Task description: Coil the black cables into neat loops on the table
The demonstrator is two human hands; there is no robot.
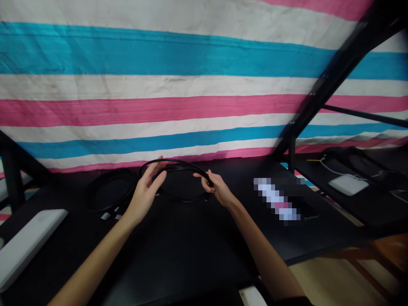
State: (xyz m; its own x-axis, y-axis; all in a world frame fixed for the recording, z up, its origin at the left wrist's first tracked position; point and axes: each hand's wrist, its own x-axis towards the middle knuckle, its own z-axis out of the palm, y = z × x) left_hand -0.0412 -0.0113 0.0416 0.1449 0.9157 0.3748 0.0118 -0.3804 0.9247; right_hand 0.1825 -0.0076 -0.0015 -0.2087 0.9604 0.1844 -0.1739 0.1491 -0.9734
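My right hand [220,189] is closed around one side of a coiled black cable [183,161], held just above the black table [178,246]. At the coil's left side, my left hand [145,191] has its fingers stretched out and its thumb apart. The loop passes behind or against those fingers; whether they touch it I cannot tell. Left of that hand, a second coiled black cable [92,203] lies on the table, with small pale connector ends [106,216] near it.
A long white case [30,244] lies at the left edge. A pixelated object [277,199] sits on the right. Farther right, a white box [348,184] with a thin cord rests on another dark table. Black metal frame bars [331,80] and a striped sheet [159,89] stand behind.
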